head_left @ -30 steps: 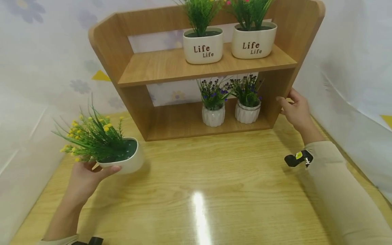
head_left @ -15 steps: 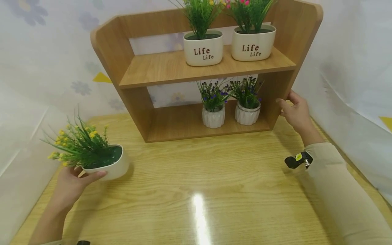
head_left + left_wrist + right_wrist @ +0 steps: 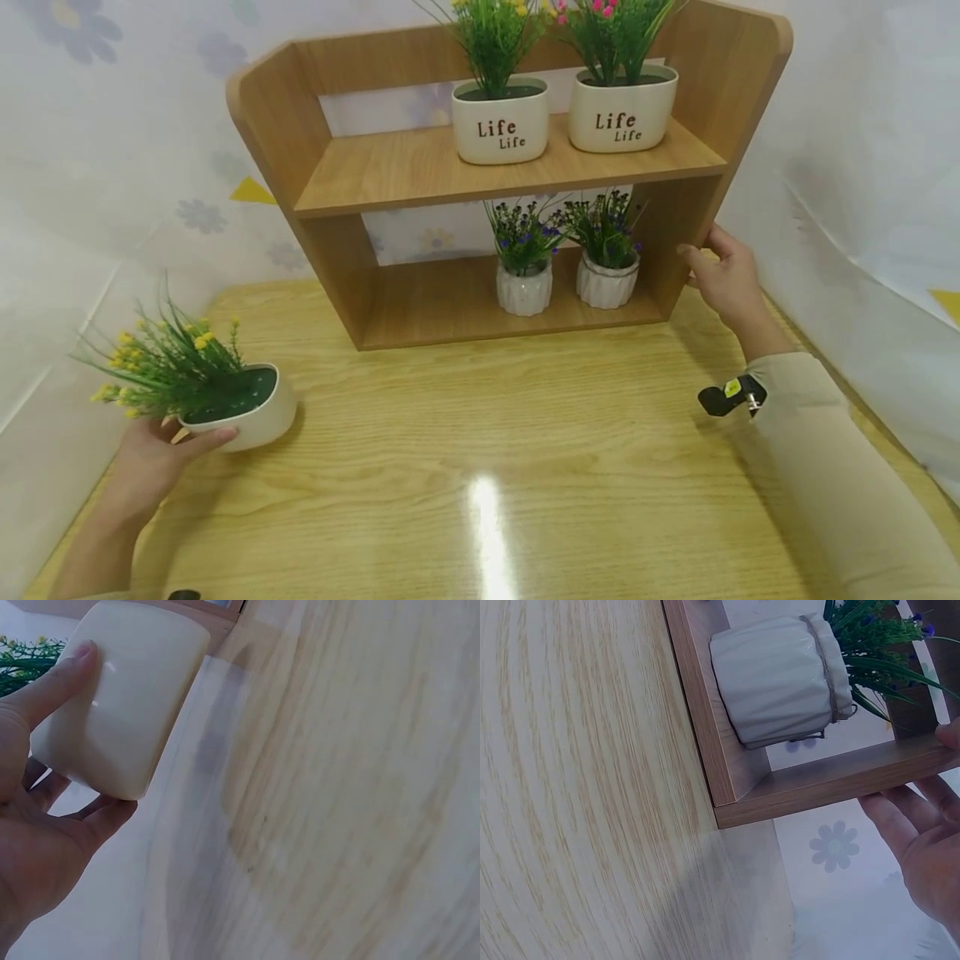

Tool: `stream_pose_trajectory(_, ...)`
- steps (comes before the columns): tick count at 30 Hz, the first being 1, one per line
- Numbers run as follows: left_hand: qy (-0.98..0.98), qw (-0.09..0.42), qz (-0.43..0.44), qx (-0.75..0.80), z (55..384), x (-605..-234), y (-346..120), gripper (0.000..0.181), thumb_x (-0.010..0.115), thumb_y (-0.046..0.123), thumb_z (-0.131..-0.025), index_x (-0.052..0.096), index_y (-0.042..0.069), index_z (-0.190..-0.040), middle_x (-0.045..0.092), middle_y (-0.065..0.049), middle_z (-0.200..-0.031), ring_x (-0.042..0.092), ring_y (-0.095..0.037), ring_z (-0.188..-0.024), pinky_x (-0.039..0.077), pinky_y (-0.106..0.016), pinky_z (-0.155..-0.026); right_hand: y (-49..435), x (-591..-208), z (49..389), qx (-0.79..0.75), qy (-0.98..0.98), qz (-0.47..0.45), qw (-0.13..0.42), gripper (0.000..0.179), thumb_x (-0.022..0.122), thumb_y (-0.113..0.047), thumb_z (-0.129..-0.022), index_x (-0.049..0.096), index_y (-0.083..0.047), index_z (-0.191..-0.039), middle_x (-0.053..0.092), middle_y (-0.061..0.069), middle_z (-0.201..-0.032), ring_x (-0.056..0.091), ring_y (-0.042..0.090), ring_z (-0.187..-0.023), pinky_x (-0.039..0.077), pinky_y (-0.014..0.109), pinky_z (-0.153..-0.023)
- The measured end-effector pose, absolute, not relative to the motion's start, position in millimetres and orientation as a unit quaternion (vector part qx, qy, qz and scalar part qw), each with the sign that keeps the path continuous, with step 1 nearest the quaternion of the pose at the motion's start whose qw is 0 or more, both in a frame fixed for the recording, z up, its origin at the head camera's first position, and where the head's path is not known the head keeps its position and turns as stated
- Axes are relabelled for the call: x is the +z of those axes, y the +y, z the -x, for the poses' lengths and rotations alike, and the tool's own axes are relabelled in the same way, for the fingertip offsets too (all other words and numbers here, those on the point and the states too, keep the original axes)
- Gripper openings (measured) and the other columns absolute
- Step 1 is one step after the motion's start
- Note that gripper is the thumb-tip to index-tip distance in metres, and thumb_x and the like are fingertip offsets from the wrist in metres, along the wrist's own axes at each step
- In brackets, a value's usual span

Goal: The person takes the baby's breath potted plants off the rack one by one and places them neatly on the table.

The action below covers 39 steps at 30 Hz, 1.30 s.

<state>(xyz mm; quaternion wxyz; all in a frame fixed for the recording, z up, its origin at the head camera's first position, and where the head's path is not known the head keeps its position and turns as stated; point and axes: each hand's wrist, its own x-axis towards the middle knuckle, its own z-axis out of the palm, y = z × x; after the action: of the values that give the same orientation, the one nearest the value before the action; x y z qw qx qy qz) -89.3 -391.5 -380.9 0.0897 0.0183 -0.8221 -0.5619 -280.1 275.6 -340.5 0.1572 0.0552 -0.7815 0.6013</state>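
Observation:
My left hand (image 3: pixel 142 467) grips a cream oval flowerpot (image 3: pixel 264 423) with green grass and yellow flowers, at the left of the table. Its thumb lies on the near side of the pot. In the left wrist view the fingers (image 3: pixel 112 817) reach round the other side, and the pot's base appears a little apart from its shadow. On the right, my right hand (image 3: pixel 729 273) holds the side panel of a two-tier wooden shelf (image 3: pixel 382 167). The right wrist view has the thumb (image 3: pixel 949 733) inside the panel and the fingers outside.
Two cream "Life" pots (image 3: pixel 501 129) with artificial flowers stand on the upper shelf board. Two small white fluted pots (image 3: pixel 525 292) with purple flowers occupy the lower tier. The wooden table (image 3: pixel 420 450) stretches in front; pale flower-patterned sheeting (image 3: pixel 150 150) borders it.
My left hand has carried the yellow-flowered pot leftward and toward me, away from the shelf. My right hand keeps its hold on the shelf's side panel.

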Motion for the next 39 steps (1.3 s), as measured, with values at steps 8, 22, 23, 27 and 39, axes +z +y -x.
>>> stream_pose_trajectory(8,-0.866,0.081,-0.049,-0.49,85.0,-388.0,-396.5,0.084,0.074,0.009,-0.08,0.027,0.031,-0.145,0.034,0.009,-0.144,0.043,0.002,-0.116,0.045,-0.01,-0.075,267.0,-333.0,269.9,0.598,-0.784,-0.055,0.155,0.035,0.056,-0.013,-0.092,0.055,-0.003,-0.125,0.051,0.016,-0.117,0.055,0.018,-0.098,0.052,0.023,-0.068)
stream_pose_trajectory(22,-0.866,0.06,-0.028,-0.496,96.0,-399.1,-409.4,0.082,0.072,0.007,-0.082,0.026,0.031,-0.146,0.033,0.006,-0.142,0.047,0.006,-0.106,0.048,-0.016,-0.072,268.0,-334.0,268.0,0.583,-0.795,-0.057,0.158,0.039,0.055,-0.015,-0.092,0.054,-0.006,-0.13,0.05,0.017,-0.122,0.056,0.018,-0.102,0.052,0.023,-0.067)
stream_pose_trajectory(23,-0.866,0.062,-0.029,-0.496,96.3,-399.5,-410.8,0.082,0.071,0.007,-0.082,0.026,0.031,-0.146,0.032,0.006,-0.142,0.047,0.005,-0.106,0.048,-0.016,-0.072,267.8,-333.9,268.0,0.583,-0.795,-0.058,0.159,0.039,0.055,-0.015,-0.092,0.053,-0.006,-0.13,0.05,0.017,-0.122,0.056,0.018,-0.102,0.052,0.024,-0.068)
stream_pose_trajectory(27,-0.881,0.064,-0.037,-0.468,93.7,-400.2,-416.7,0.08,0.069,0.012,-0.085,0.023,0.034,-0.146,0.027,0.009,-0.146,0.042,-0.006,-0.117,0.043,-0.01,-0.077,267.7,-334.4,268.1,0.59,-0.79,-0.062,0.156,0.039,0.056,-0.014,-0.092,0.053,-0.007,-0.131,0.05,0.017,-0.123,0.056,0.017,-0.101,0.052,0.024,-0.068)
stream_pose_trajectory(39,-0.872,0.077,0.015,-0.484,89.7,-404.1,-429.0,0.079,0.067,0.001,-0.084,0.025,0.025,-0.147,0.033,0.008,-0.144,0.04,0.007,-0.116,0.033,-0.005,-0.084,268.1,-332.5,267.0,0.583,-0.794,-0.06,0.164,0.038,0.055,-0.015,-0.092,0.054,-0.006,-0.129,0.051,0.016,-0.122,0.056,0.015,-0.099,0.052,0.023,-0.068)
